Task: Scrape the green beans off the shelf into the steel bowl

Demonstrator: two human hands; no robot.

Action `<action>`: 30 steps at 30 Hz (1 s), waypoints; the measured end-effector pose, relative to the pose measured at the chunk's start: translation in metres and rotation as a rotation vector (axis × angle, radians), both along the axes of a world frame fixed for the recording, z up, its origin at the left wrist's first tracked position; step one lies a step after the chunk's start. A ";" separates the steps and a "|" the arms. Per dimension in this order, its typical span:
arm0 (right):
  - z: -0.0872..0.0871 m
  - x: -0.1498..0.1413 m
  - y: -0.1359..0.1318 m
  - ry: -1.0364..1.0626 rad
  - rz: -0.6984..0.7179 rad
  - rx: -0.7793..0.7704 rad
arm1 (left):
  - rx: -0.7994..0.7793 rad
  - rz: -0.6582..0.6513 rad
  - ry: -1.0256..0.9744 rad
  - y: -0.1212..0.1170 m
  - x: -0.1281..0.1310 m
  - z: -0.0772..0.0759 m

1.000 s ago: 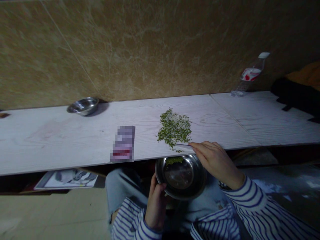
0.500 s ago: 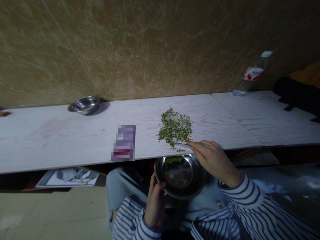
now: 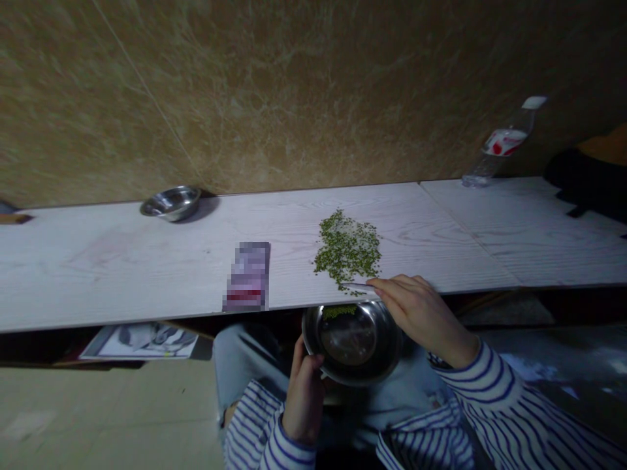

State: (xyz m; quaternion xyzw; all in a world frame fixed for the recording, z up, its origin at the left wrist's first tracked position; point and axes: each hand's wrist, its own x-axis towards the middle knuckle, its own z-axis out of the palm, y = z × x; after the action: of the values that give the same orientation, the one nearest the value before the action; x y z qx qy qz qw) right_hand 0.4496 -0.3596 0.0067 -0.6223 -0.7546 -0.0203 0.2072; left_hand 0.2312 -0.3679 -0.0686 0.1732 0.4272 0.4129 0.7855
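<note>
Small green beans point(image 3: 347, 248) lie scattered in a patch on the white wooden counter point(image 3: 289, 261). Below the counter's front edge, my left hand point(image 3: 307, 385) grips the rim of a large steel bowl point(image 3: 362, 375), with the thumb over its edge. Some green beans point(image 3: 339, 312) rest in the bowl at its far side. My right hand point(image 3: 416, 307) pinches a thin, flat, pale card-like piece point(image 3: 355, 286), seen nearly edge-on. That piece touches or hovers just over the counter at the near edge of the beans; I cannot tell which.
A smaller steel bowl point(image 3: 171, 203) stands near the wall at the left. A blurred-out rectangular item point(image 3: 247, 277) lies left of the beans. At the back right stands a clear plastic bottle point(image 3: 504, 142), beside a dark cloth item point(image 3: 588, 176). An open drawer point(image 3: 147, 343) shows beneath the counter.
The view has shifted slightly, so the counter items sit a little further right. Both hands keep their grips, and the flat piece has barely moved against the beans.
</note>
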 end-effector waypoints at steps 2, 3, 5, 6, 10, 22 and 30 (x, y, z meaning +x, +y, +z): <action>0.000 0.000 -0.001 0.008 0.010 -0.002 | -0.001 -0.006 0.002 0.000 0.000 0.001; 0.000 0.000 -0.001 0.011 0.018 -0.002 | 0.001 -0.009 0.007 0.000 0.000 0.002; 0.000 0.000 -0.002 0.012 0.035 0.003 | 0.007 -0.015 0.018 0.000 0.000 0.003; 0.000 -0.001 -0.002 0.012 0.041 0.004 | 0.011 -0.015 0.023 0.000 0.000 0.003; 0.000 -0.003 -0.001 0.016 0.017 0.006 | 0.013 -0.010 0.025 0.000 0.000 0.003; 0.000 -0.018 -0.003 -0.015 0.014 0.016 | 0.045 -0.008 -0.031 -0.002 0.000 -0.008; -0.001 -0.030 0.007 -0.049 -0.011 0.020 | 0.022 0.012 -0.020 0.001 -0.005 -0.004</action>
State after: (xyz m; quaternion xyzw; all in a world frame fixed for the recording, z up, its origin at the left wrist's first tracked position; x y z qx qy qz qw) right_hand 0.4193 -0.3530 0.0053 -0.6238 -0.7557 -0.0442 0.1944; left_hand 0.2260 -0.3665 -0.0727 0.1751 0.4157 0.4238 0.7854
